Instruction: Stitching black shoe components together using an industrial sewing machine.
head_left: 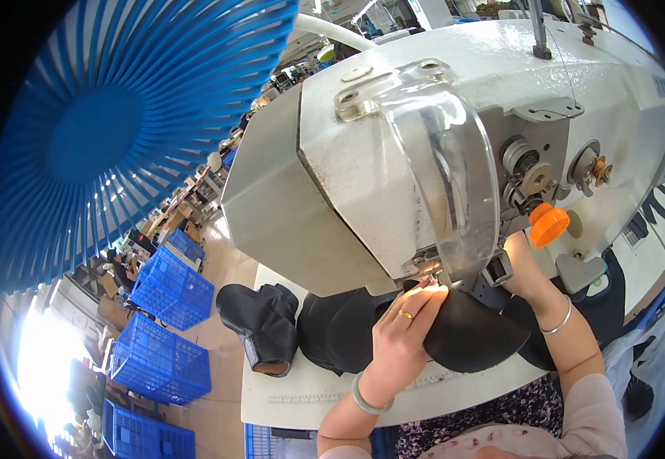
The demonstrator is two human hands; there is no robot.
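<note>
A white sewing machine point(363, 176) fills the middle of the view, its lamp lighting the needle area point(428, 275). My left hand point(407, 329), with a ring and a bangle, has its fingers pressed together just below the needle. They pinch the edge of a smooth black leather-like piece point(474, 336), which hangs over the table toward me. My right hand point(524, 271) reaches in behind the machine's head; its fingers are hidden there. More black material point(338, 329) lies left of my left hand, beside a crumpled black shoe-like upper point(260, 329).
A white table point(309, 402) carries a ruler strip point(309, 397) along its front. A blue fan guard point(149, 115) looms at upper left. Blue crates point(160, 367) stand on the floor at left. An orange knob point(548, 224) juts from the machine. At right hangs a translucent plastic bag point(658, 344).
</note>
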